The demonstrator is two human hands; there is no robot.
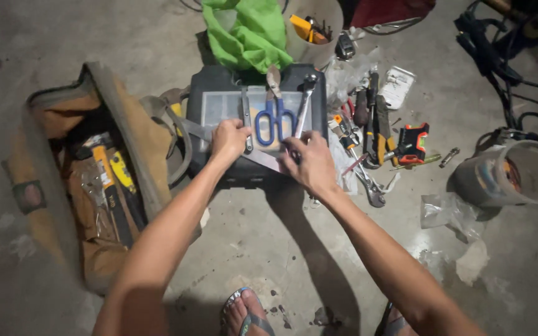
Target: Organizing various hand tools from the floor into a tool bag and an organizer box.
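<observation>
In the middle of the frame, a long flat metal strip (263,158) is being held on the black toolbox (219,84) by the left hand (230,140) and right hand (309,163), fingers pressed onto it, while blue-handled scissors (273,121) are lying unused beside them.

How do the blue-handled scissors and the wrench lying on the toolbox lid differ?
The blue-handled scissors have blue loop handles and short blades pointing away from the person; the wrench is bare silver metal, one slim bar. The scissors lie free between the hands; the wrench's near end meets the right hand. Both lie on the toolbox lid.
</observation>
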